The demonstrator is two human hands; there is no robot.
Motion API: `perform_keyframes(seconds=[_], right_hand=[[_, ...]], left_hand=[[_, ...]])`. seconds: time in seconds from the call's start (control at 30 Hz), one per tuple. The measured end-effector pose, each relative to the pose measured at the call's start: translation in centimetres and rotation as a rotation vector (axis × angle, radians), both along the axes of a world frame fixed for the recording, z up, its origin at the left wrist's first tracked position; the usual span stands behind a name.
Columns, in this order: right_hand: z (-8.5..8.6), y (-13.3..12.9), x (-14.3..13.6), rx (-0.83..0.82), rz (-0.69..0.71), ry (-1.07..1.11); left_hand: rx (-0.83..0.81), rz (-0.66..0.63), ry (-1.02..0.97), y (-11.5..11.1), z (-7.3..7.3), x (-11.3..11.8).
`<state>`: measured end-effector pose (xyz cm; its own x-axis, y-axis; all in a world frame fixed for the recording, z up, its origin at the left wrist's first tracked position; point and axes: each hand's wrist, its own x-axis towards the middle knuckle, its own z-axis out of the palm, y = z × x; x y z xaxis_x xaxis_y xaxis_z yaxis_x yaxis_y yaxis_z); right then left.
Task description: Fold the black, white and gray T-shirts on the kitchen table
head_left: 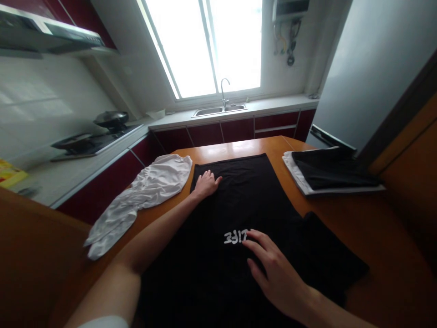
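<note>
A black T-shirt (246,196) lies spread over the table, its hem toward the far side and a sleeve out to the right. White lettering (235,237) on its front appears upside down from here. Near the shirt's far left corner, my left hand (206,183) rests flat on the cloth with fingers spread. My right hand (269,264) is over the lettering, fingers apart and slightly bent, holding nothing; whether it touches the cloth I cannot tell.
The orange-brown wooden table (235,148) carries a crumpled white garment (157,182) on the left and folded black and white clothes (331,168) on the right. Beyond are a counter with a sink (220,110), a stove (102,139) and a fridge (368,68).
</note>
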<state>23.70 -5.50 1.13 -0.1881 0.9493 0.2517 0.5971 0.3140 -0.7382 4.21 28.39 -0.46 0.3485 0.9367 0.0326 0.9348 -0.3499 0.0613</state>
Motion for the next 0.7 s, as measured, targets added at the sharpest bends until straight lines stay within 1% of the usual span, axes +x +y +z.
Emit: perform_keyframes(seconds=[0.1,0.23,0.33,0.47,0.53,0.63,0.7], right_hand=[[0.1,-0.2,-0.1,-0.001,0.014,0.003],[0.1,-0.2,-0.2,-0.003,0.022,0.021],[0.0,0.0,-0.2,-0.002,0.023,0.034],[0.1,0.2,0.0,-0.004,0.009,0.039],[0.1,0.2,0.0,-0.001,0.004,0.041],[0.1,0.2,0.0,0.001,0.005,0.047],[0.1,0.1,0.0,-0.005,0.012,0.047]], left_hand=[[-0.027,0.015,-0.012,-1.3,-1.1,-0.5],[-0.027,-0.009,-0.055,-1.5,-1.9,-0.8],[-0.040,0.002,-0.066,-1.0,-1.8,-0.7],[-0.087,0.049,-0.068,-0.7,-1.3,-0.4],[-0.073,0.069,-0.070,-0.8,-1.1,-0.1],[0.009,0.095,-0.050,-1.5,-1.1,0.0],[-0.017,0.121,-0.032,-1.9,-1.1,0.1]])
